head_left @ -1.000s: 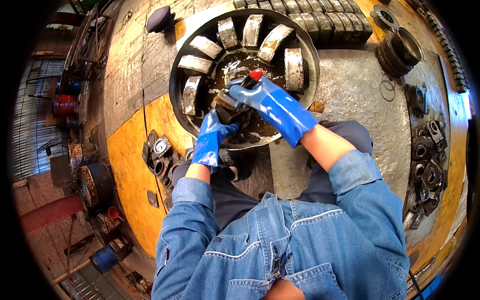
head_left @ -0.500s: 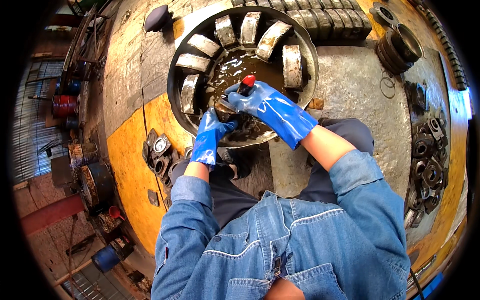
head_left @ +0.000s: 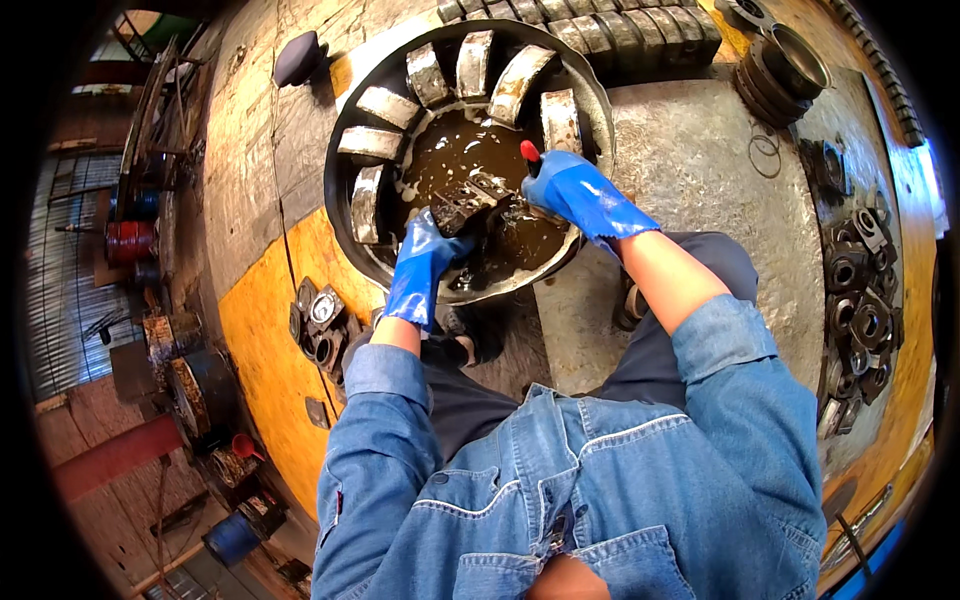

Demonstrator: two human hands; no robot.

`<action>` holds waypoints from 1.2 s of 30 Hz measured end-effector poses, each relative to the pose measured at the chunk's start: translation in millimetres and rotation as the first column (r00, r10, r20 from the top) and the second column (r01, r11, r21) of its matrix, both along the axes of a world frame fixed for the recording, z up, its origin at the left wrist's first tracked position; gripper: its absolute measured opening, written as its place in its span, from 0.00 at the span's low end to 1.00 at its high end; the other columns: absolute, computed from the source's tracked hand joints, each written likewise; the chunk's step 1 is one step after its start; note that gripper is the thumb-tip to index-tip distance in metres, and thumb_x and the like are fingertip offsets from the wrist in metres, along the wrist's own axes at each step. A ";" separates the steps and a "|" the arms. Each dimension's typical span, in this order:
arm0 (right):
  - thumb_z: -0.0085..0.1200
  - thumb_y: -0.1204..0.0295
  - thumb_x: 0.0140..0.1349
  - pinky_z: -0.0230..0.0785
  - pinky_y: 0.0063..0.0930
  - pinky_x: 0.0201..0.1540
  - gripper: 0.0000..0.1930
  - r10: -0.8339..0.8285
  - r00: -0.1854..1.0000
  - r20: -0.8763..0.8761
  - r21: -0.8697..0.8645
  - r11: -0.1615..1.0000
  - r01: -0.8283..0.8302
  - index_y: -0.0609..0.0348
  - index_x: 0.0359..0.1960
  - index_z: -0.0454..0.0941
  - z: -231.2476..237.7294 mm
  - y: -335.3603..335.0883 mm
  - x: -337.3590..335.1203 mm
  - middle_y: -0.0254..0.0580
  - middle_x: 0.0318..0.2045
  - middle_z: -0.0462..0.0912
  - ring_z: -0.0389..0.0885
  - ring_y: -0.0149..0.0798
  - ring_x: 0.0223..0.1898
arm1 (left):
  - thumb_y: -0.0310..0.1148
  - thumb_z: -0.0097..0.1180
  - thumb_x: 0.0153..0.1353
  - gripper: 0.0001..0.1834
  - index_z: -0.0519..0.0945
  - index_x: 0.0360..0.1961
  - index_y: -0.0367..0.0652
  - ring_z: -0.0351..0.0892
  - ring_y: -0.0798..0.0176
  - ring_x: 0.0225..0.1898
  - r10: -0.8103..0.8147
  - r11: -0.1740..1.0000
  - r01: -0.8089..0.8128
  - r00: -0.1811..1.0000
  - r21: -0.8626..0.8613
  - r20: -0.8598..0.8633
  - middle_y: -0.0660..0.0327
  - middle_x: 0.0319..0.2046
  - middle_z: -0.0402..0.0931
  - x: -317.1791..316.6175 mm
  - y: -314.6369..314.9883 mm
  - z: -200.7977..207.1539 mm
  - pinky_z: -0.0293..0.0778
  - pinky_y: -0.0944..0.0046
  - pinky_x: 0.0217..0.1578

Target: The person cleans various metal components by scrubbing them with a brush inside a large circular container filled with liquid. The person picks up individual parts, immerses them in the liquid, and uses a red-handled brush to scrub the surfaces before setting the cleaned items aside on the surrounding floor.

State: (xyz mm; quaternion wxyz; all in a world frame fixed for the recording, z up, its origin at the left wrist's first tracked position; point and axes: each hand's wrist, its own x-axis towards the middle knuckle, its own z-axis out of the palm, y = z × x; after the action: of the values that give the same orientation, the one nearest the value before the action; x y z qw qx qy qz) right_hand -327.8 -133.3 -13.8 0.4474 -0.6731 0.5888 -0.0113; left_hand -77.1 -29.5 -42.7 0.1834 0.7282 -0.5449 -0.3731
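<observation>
A wide round metal pan (head_left: 335, 190) holds dark brown liquid (head_left: 455, 150). Several curved metal blocks (head_left: 472, 65) lean around its inner wall. My left hand (head_left: 424, 250), in a blue rubber glove, is closed on a dark, wet metal part (head_left: 462, 205) at the liquid's near side. In the same kind of glove, my right hand (head_left: 568, 185) is wrapped round a tool handle (head_left: 531, 157), black with a red end, over the right part of the pan. The tool's working end is hidden, so its kind cannot be made out.
Rows of dark metal blocks (head_left: 640, 38) stand behind the pan. Stacked metal rings (head_left: 785, 75) are at the far right, with many small metal parts (head_left: 860, 310) below. More parts (head_left: 325, 320) lie left of my knee. A dark rounded object (head_left: 297, 58) sits far left.
My right hand has moved right with the tool, away from the left hand, uncovering the metal part. My left hand stays closed at the pan's near side. The whole view has shifted slightly.
</observation>
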 end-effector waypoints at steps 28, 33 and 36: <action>0.70 0.61 0.55 0.77 0.43 0.44 0.20 0.393 0.830 0.396 0.209 0.841 -0.499 0.57 0.48 0.91 -36.6 69.4 50.1 0.57 0.40 0.88 0.87 0.48 0.40 | 0.61 0.60 0.70 0.38 0.83 0.57 0.29 0.85 0.56 0.49 0.257 0.936 -0.131 0.889 0.325 -0.380 0.49 0.47 0.88 28.0 41.3 -32.0 0.76 0.56 0.52; 0.56 0.86 0.60 0.81 0.40 0.51 0.23 0.715 0.452 0.534 -0.515 0.699 -0.497 0.53 0.56 0.88 -60.6 68.4 27.9 0.51 0.46 0.91 0.90 0.50 0.46 | 0.59 0.59 0.70 0.34 0.86 0.52 0.32 0.85 0.57 0.44 0.141 0.972 -0.082 0.953 0.219 -0.269 0.50 0.42 0.88 21.0 29.0 -38.4 0.77 0.58 0.48; 0.52 0.85 0.63 0.81 0.37 0.52 0.21 0.675 0.352 0.649 -0.518 0.730 -0.446 0.59 0.56 0.87 -76.2 55.2 20.8 0.52 0.47 0.90 0.90 0.49 0.45 | 0.59 0.60 0.70 0.33 0.87 0.44 0.32 0.82 0.61 0.36 0.231 0.953 -0.140 0.909 0.267 -0.346 0.57 0.35 0.86 0.1 16.9 -10.5 0.76 0.61 0.41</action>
State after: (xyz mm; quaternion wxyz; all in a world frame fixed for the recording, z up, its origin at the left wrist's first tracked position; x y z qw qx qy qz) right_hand -306.9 -78.0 -90.1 0.5490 -0.8013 0.0422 -0.2341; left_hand -76.9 -12.6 -53.2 0.2305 0.7091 -0.3795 -0.5478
